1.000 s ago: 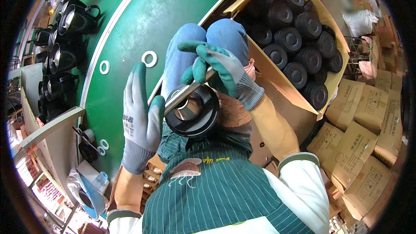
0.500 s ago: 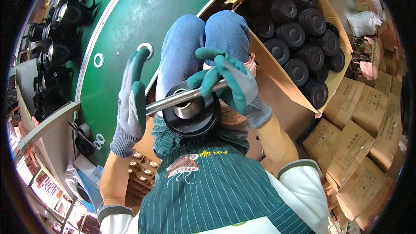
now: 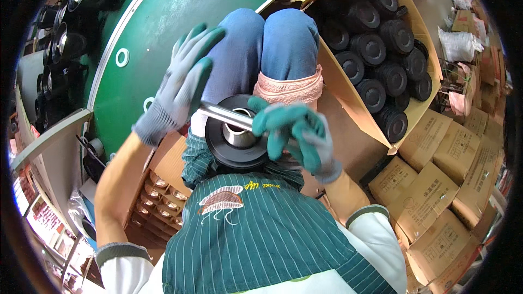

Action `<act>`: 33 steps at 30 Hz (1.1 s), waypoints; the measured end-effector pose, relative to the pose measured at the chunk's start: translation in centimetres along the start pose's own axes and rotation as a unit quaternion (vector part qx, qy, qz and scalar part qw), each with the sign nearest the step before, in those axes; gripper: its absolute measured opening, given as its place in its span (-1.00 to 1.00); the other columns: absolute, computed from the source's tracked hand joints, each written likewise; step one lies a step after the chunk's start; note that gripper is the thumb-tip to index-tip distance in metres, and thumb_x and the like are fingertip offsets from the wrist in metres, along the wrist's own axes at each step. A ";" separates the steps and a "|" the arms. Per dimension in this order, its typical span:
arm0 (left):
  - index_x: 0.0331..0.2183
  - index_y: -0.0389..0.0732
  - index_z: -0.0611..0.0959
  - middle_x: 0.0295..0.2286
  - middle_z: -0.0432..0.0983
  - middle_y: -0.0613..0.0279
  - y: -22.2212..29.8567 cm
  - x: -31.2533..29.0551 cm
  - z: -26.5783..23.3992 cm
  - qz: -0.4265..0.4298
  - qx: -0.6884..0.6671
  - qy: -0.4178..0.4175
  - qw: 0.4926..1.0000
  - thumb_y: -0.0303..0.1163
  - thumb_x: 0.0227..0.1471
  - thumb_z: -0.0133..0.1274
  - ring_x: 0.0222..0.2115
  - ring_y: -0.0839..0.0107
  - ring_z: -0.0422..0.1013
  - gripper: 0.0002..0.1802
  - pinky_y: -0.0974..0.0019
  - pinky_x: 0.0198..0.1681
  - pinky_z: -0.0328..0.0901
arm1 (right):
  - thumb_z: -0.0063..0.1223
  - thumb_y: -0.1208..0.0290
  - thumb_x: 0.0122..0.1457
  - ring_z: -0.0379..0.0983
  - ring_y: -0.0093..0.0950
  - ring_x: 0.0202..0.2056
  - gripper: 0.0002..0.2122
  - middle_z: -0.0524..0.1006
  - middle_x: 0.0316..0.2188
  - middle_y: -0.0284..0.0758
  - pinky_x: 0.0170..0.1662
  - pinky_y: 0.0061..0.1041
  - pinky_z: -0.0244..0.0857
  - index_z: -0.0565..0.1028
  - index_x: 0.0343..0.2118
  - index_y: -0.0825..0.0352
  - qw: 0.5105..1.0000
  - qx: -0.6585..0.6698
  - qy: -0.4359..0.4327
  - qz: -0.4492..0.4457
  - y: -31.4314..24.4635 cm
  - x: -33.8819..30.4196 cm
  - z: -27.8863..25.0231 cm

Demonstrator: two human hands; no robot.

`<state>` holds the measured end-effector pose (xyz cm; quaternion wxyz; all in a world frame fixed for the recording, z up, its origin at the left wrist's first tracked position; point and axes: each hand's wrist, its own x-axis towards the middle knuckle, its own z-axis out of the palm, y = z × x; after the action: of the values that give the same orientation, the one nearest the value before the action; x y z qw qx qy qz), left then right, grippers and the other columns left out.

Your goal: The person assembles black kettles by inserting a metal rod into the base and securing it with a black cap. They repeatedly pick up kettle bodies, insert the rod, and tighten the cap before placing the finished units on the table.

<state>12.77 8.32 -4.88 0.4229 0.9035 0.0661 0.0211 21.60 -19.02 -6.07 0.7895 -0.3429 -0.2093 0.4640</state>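
On my lap lies a black round base [image 3: 222, 151] with a shiny steel collar [image 3: 238, 138] at its middle. A straight steel tube [image 3: 226, 116] crosses above it, sloping down to the right. My gloved right hand [image 3: 297, 135] has its green-coated fingers wrapped around the tube's right part and hides that end. Beside the tube's left end, my left hand [image 3: 181, 86] is raised with its fingers stretched out and holds nothing. Whether its lower edge touches the tube I cannot tell. A pink cloth [image 3: 289, 86] lies over my thighs behind the base.
An open carton [image 3: 354, 108] of stacked black round parts stands at the right, with closed cartons [image 3: 430, 190] nearer. A green tabletop [image 3: 180, 5] carries white rings [image 3: 122, 57]. Black jugs [image 3: 71, 41] line the far left. Below my left arm sits a divided box [image 3: 155, 198] of shiny pieces.
The tube has swung from sloping up to the right to sloping down to the right. My right hand has moved lower; my left hand has tilted over to the right. The whole view has shifted.
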 end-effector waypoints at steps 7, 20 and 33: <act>0.32 0.08 0.38 0.38 0.09 0.09 -1.7 7.5 2.9 0.257 0.157 -0.017 0.953 -0.13 0.21 -0.24 0.44 -0.08 -0.16 -0.34 -0.31 0.44 -0.40 | 0.28 -0.03 -0.14 0.44 -0.30 -0.31 -0.66 0.38 -0.57 -0.43 0.21 0.14 0.21 0.58 -0.53 0.18 0.808 -0.464 -0.329 -0.154 -2.7 2.6 3.3; 0.09 -0.21 0.50 0.04 0.48 -0.06 2.4 7.9 3.0 0.180 0.182 0.100 0.962 0.00 0.16 0.13 0.09 0.07 0.44 -0.38 0.04 0.17 0.34 | 0.22 -0.13 0.07 0.47 -0.33 -0.48 -0.60 0.42 -0.62 -0.36 -0.39 -0.30 0.36 0.55 -0.38 0.18 0.755 -0.528 -0.370 -0.115 -1.4 7.5 6.8; -0.25 -0.39 0.65 -0.45 0.61 -0.07 12.2 3.1 -3.0 -0.194 0.244 -0.348 0.884 -0.12 0.24 0.09 -0.40 0.11 0.59 -0.56 0.08 -0.24 0.47 | -0.05 0.24 0.36 0.36 -0.27 0.16 -0.56 0.42 0.14 -0.13 0.23 -0.31 0.23 0.32 0.20 0.40 0.944 -0.221 0.159 -0.185 4.7 1.9 3.5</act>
<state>16.83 3.34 6.36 0.1807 0.8964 0.0914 -0.3942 17.43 -14.59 -7.13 0.7890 -0.5332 -0.2380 0.1911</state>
